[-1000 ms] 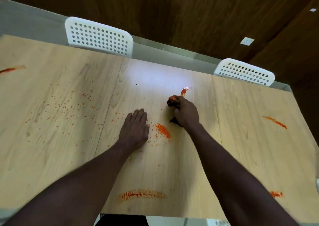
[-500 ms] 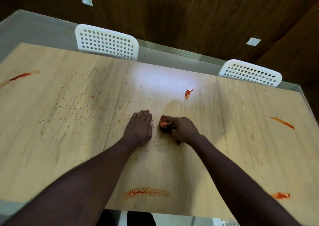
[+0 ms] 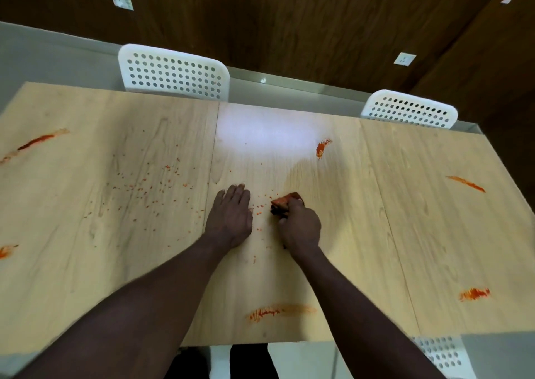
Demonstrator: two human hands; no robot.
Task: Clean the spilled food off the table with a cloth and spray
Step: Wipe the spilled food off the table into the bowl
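While the cloth [image 3: 282, 203] (bunched, stained orange) is squeezed in the right hand [image 3: 299, 228], crumbs [image 3: 259, 206] should be pushed together gently; the left hand [image 3: 231, 215] is laid flat mid-table [image 3: 289, 263].

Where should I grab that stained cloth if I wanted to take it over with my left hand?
Judging by its pose, take the cloth at its orange-stained end, coming from the left. That end sticks out beyond the right hand toward the left hand, while the rest is bunched under the right fist and hidden. The left hand lies flat on the table, close by.
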